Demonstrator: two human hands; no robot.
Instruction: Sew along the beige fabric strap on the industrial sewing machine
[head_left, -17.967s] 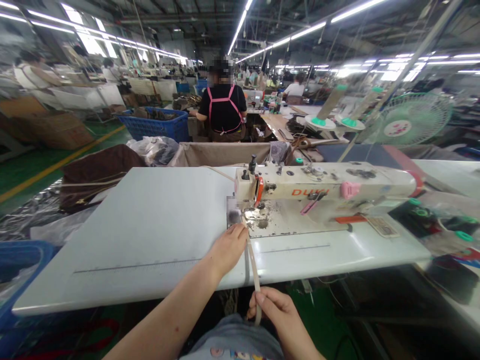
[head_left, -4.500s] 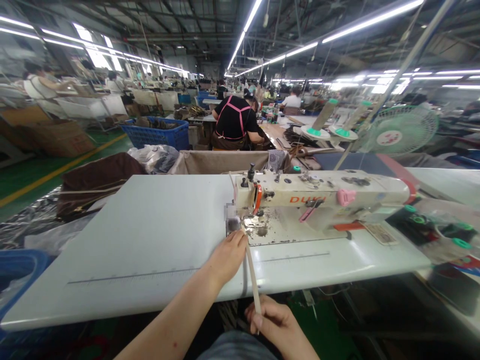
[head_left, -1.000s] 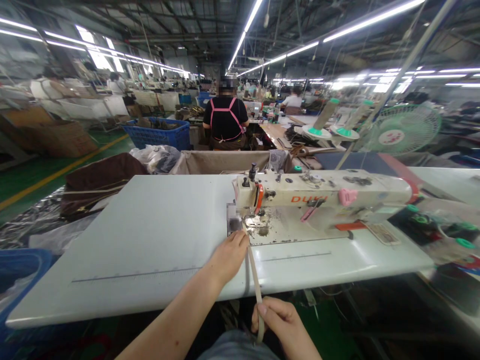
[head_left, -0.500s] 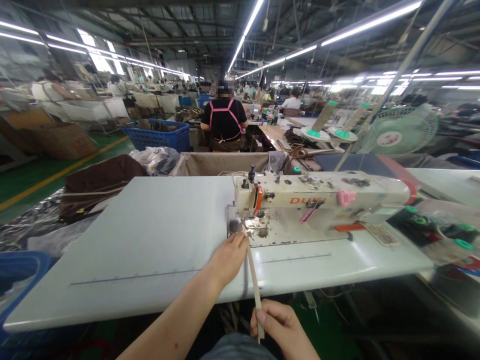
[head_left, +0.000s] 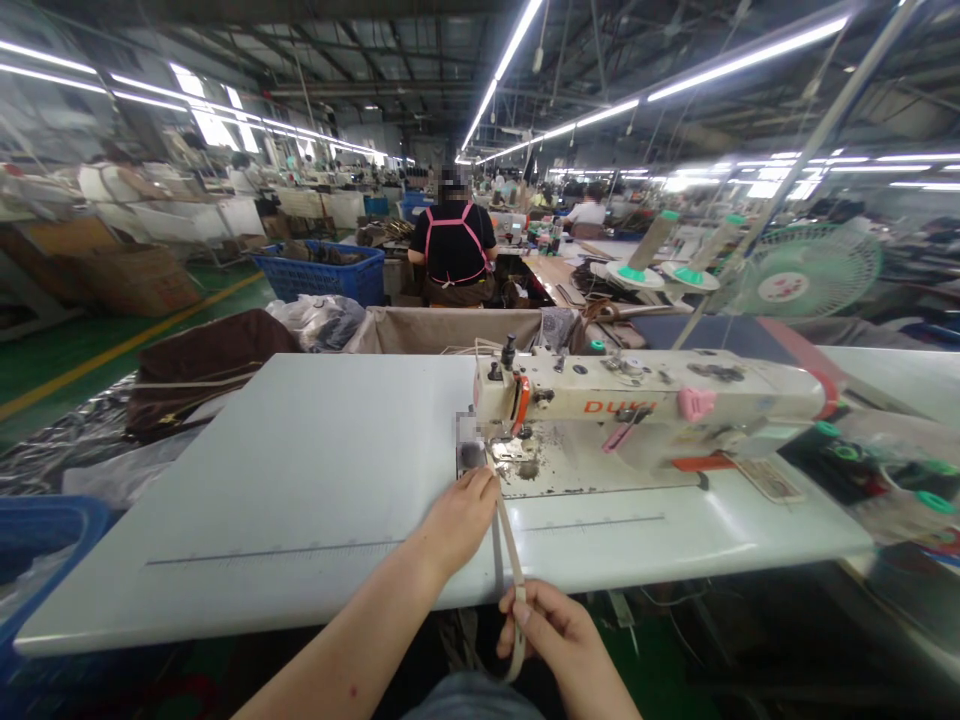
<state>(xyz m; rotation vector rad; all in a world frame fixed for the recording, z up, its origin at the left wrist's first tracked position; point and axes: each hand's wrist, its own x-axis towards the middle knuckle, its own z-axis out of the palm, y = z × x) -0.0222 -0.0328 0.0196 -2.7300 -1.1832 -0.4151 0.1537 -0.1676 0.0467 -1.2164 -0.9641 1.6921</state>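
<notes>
A narrow beige strap [head_left: 510, 540] runs from the needle area of the sewing machine [head_left: 585, 410] down over the front edge of the table. Close in front of the presser foot, my left hand [head_left: 466, 510] has its fingers pressed together on the strap's upper part. My right hand [head_left: 551, 630] pinches the strap between thumb and fingers, just off the front edge. Below that pinch, the strap's lower part curves down and inward. The end under the machine is hidden by my left fingers.
A pale worktable [head_left: 300, 470] with a printed ruler line surrounds the machine. Blue baskets [head_left: 322, 275] stand beyond it and at lower left. A green fan [head_left: 810, 270] and thread cones [head_left: 652, 240] are on the right. A person in a pink-strapped apron [head_left: 454, 245] sits ahead.
My right hand has moved up slightly along the strap, and the lower part of the strap now bends in a loop below it. My left hand stays at the machine.
</notes>
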